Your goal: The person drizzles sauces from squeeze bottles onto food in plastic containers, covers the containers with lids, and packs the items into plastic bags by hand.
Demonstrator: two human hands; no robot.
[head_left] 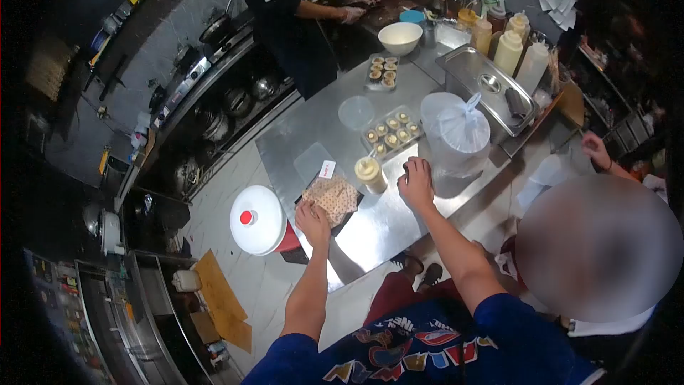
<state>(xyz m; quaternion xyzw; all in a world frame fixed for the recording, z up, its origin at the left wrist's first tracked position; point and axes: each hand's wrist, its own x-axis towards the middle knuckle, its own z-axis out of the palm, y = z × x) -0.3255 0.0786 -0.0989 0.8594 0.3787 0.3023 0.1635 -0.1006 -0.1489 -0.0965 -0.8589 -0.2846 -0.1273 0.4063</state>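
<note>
My left hand (312, 219) is at the near left edge of a dotted sheet of paper (333, 201), its fingers bent onto the sheet. The paper lies in a dark, shallow tray (348, 222), and a small white card with red print (327, 170) is at its far edge. My right hand (416, 181) rests on the steel table (370, 242) with its fingers apart and nothing seen in them. Between my hands stands a squeeze bottle of pale sauce (370, 174). A tied clear plastic bag (456, 135) stands just right of my right hand.
Beyond the bottle are trays of small rolls (391, 133), a clear round lid (355, 113) and a white bowl (400, 38). A lidded steel pan (488, 85) and sauce bottles (509, 52) line the right. A white-lidded drum (256, 219) stands left. Two other people are nearby.
</note>
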